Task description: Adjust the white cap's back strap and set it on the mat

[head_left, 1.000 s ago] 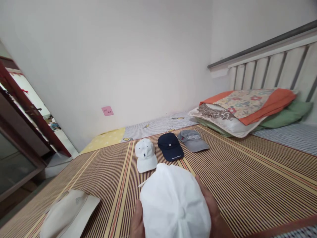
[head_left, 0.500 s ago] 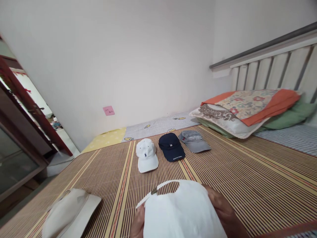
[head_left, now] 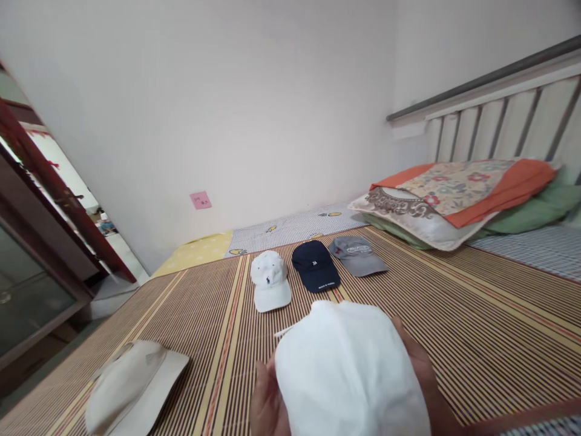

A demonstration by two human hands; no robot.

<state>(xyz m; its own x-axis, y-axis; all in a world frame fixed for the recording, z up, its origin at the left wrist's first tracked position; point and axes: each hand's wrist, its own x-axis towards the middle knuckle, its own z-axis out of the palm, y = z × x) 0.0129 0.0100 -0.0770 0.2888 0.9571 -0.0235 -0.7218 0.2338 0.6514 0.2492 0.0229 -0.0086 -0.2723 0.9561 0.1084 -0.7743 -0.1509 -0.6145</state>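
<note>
A white baseball cap (head_left: 349, 369) is held up between my two hands at the bottom of the view, its crown toward me. My left hand (head_left: 267, 396) grips its left side and my right hand (head_left: 422, 369) its right side; the cap hides most of my fingers. Beyond it on the mat lie three caps in a row: a white cap with a small dark emblem (head_left: 270, 281), a navy cap (head_left: 315, 266) and a grey cap (head_left: 358, 256). At the lower left rests a beige cap (head_left: 131, 387) on its side.
A striped bamboo mat (head_left: 181, 321) covers the bed. Pillows with an orange floral cover (head_left: 467, 188) lie by the slatted headboard (head_left: 499, 127) at the right. A pink note (head_left: 200, 200) is on the wall. At the left stands a door (head_left: 72, 200).
The held white cap has risen and tilted, so its back opening and strap buckle no longer show. Both hands moved with it, slightly up and to the right. The other caps stayed put.
</note>
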